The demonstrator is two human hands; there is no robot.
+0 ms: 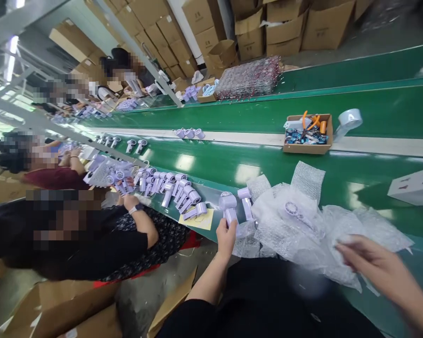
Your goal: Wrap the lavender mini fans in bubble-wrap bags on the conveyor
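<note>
My left hand (pixel 227 234) is closed around the handle of a lavender handheld fan (pixel 228 201), held head up at the belt's near edge. Another lavender fan (pixel 245 203) lies just right of it. My right hand (pixel 371 258), slightly blurred, pinches the edge of clear bubble wrap (pixel 364 230) at the right. Between my hands is a loose pile of bubble wrap bags (pixel 278 206), and one lavender fan (pixel 294 211) lies in or under this wrap; I cannot tell which. Several more lavender fans (pixel 188 195) are crowded together left of my left hand.
A cardboard box (pixel 306 149) of small blue parts and orange-handled tools stands on the green conveyor (pixel 218 162), beside a tape roll (pixel 350 119). A white box (pixel 413 188) is at the right. A co-worker (pixel 92 239) sits close on my left, handling fans.
</note>
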